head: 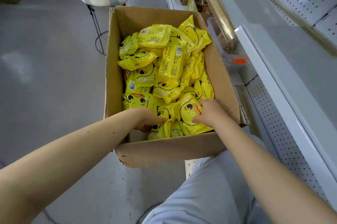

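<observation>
Picking stock out of the cardboard box (164,149) is, as I judge it, the step going on. Both hands are working at its near end, at 6 o'clock of the pile of yellow packets (164,63). The right hand (209,112) is gripping a duck packet (189,112) lying face-up in the box's 5 o'clock corner, with the thumb pressing its near edge and the fingers curling over its far side. The left hand (147,120), at 7 o'clock, is closing on a second packet (164,112), its thumb lying across the top and its fingers tucking underneath, partly hidden. Both forearms are reaching forward and down, the wrists dipping below the rim. The next move is probably calling for lifting both packets clear without snagging their neighbours, then swinging toward the shelf (273,77) at 3 o'clock.
</observation>
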Available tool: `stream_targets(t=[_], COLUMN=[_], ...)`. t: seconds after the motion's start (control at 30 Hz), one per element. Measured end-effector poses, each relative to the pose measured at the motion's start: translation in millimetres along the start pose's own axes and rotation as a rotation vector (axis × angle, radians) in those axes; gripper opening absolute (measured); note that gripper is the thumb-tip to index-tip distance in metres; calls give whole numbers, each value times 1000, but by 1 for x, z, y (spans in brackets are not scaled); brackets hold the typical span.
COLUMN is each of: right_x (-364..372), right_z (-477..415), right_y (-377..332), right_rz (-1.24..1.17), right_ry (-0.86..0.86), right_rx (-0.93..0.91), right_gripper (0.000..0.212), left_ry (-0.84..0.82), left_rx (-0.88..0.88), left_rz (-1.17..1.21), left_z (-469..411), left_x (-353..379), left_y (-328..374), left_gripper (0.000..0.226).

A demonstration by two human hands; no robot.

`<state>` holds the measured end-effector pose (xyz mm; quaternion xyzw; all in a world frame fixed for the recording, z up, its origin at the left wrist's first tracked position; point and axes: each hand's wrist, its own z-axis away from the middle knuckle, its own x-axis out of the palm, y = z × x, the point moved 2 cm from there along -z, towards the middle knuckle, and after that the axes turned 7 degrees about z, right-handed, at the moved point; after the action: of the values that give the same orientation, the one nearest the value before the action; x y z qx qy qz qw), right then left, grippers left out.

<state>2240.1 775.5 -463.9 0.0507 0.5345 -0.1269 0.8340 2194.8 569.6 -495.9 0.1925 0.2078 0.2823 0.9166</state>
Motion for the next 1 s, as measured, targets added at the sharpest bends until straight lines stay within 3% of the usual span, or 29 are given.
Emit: stream_targets(t=[0.17,0.4,0.5,0.7,0.83,0.93,1.0], right_x=[-1,1,2,-10,-25,-40,-50], right_z=[1,2,2,5,13,24,34], right_y=[-2,4,7,11,13,20,23], right_rz=[-140,-330,-464,-751,-832,-952,-1113], right_ry=[-43,-78,-77,-50,-32,6,23], right_rx=[3,42,74,114,122,154,154], right_gripper=[51,50,55,71,66,47,37], left_ry=[-42,55,129,56,59,98,143], left_rx=[-51,-27,-1,-33,-24,19,55], left_rz=[150,280,263,319,336,307,331], left_z=[0,1,3,15,31,41,49], left_x=[2,-6,-11,-18,-26,-29,-33], left_y=[1,3,4,12,17,19,21], left_gripper=[72,64,68,36,50,67,65])
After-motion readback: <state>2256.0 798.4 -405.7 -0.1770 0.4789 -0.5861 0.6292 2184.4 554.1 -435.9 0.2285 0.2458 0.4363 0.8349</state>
